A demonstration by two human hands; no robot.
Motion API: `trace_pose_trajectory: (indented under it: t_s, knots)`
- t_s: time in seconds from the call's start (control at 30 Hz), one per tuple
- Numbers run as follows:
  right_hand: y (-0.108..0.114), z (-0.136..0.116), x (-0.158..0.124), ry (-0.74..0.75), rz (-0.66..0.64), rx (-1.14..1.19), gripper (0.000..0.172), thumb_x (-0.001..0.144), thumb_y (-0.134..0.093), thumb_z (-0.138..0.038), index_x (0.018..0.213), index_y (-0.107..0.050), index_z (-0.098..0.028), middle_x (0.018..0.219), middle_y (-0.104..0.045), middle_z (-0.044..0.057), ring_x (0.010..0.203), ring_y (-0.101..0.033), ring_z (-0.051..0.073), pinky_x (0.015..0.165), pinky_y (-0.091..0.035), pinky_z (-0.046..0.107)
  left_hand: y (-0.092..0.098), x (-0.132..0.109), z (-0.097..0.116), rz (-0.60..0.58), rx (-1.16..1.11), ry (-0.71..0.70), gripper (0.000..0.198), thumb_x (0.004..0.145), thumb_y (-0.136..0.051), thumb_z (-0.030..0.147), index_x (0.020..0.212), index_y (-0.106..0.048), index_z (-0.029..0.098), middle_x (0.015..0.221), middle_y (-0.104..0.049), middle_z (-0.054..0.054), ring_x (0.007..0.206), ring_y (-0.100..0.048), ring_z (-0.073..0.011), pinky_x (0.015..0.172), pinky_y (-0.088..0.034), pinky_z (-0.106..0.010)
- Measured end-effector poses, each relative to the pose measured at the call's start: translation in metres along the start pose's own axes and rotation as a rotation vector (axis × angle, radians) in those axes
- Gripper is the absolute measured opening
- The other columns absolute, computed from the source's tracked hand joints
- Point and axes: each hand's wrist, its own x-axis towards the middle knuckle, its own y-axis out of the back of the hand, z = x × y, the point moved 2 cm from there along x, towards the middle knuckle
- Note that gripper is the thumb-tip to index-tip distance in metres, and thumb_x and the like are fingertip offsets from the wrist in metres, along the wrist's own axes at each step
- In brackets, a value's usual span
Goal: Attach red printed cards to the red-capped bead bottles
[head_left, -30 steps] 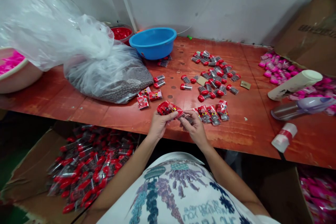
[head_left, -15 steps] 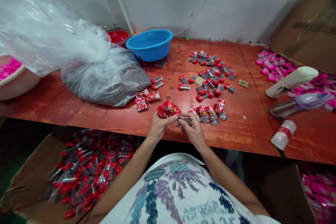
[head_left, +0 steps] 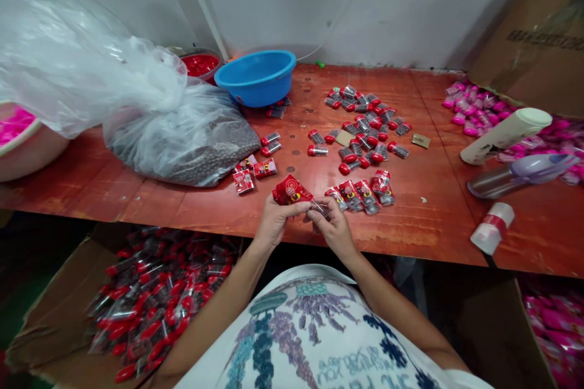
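Note:
A red printed packet [head_left: 292,189] is pinched in my left hand [head_left: 276,222], thumb on its near side. My right hand [head_left: 335,225] grips a small clear container [head_left: 320,207] with dark contents, held against the packet's right end; whether it sits inside the packet I cannot tell. Both hands hover over the table's front edge, close together. Just right of them lies a row of red-topped filled packets [head_left: 365,196]. To the left lie several flat red packets [head_left: 243,182].
Small red-capped containers [head_left: 365,124] are scattered on the red table [head_left: 429,213]. A plastic bag of dark beads [head_left: 182,134] and a blue basin [head_left: 255,79] stand left. Bottles [head_left: 506,137] and pink containers [head_left: 479,112] are right. Below, a cardboard box [head_left: 59,304] holds red-capped containers.
The red packet has turned slightly and looks more drawn out toward my right hand. More of the clear container shows between the right fingers. The view has shifted a little.

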Motion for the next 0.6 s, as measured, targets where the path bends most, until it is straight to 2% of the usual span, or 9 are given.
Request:
trace_pose_trajectory:
  t_s: [0.17,0.23,0.33,0.47,0.53,0.6]
  knots:
    - [0.005,0.004,-0.002,0.124,0.062,-0.276,0.03,0.084,-0.062,-0.036,0.11,-0.054,-0.024,0.09,-0.066,0.004,0.078,-0.063,0.016,0.069,-0.05,0.028,-0.003,0.0,0.001,0.058,0.111,-0.046,0.031,0.048,-0.085,0.017,0.067,-0.061,0.013,0.058,-0.06,0.003,0.049,-0.05,-0.0077,0.05,-0.039,-0.02]
    - [0.005,0.004,-0.001,0.1,0.053,-0.227,0.028,0.085,-0.06,-0.037,0.108,-0.053,-0.023,0.087,-0.065,0.003,0.073,-0.062,0.014,0.064,-0.05,0.026,-0.002,0.001,0.0,0.045,0.147,-0.058,0.028,0.051,-0.084,0.019,0.068,-0.062,0.013,0.058,-0.06,0.003,0.048,-0.048,-0.0073,0.048,-0.038,-0.02]
    - [0.002,0.003,0.001,0.01,0.007,-0.011,0.026,0.086,-0.058,-0.038,0.105,-0.049,-0.023,0.076,-0.062,-0.002,0.054,-0.054,0.009,0.047,-0.043,0.02,-0.001,0.003,-0.004,-0.028,0.145,-0.039,0.024,0.054,-0.082,0.02,0.069,-0.065,0.012,0.06,-0.061,0.001,0.05,-0.05,-0.0087,0.048,-0.037,-0.021]
    - [-0.001,-0.002,0.004,-0.048,-0.013,0.154,0.041,0.086,-0.057,-0.038,0.122,-0.042,-0.024,0.07,-0.06,-0.005,0.042,-0.044,0.006,0.039,-0.035,0.017,-0.003,0.003,-0.009,-0.102,0.07,0.015,0.019,0.06,-0.079,0.022,0.071,-0.067,0.011,0.063,-0.064,-0.002,0.052,-0.053,-0.0102,0.05,-0.039,-0.022]
    - [0.0,-0.003,0.004,-0.042,-0.01,0.13,0.05,0.087,-0.056,-0.037,0.132,-0.038,-0.025,0.07,-0.06,-0.005,0.043,-0.044,0.006,0.04,-0.036,0.018,-0.005,0.001,-0.01,-0.062,0.046,0.006,0.019,0.06,-0.079,0.021,0.072,-0.067,0.012,0.064,-0.065,-0.002,0.052,-0.053,-0.0099,0.051,-0.039,-0.022]
    - [0.001,-0.002,0.002,-0.003,0.02,0.046,0.05,0.088,-0.054,-0.037,0.135,-0.041,-0.026,0.076,-0.062,-0.002,0.05,-0.049,0.008,0.046,-0.041,0.02,-0.007,-0.002,-0.01,0.021,0.056,-0.029,0.022,0.057,-0.081,0.019,0.071,-0.066,0.012,0.063,-0.065,-0.001,0.051,-0.052,-0.009,0.049,-0.038,-0.021]
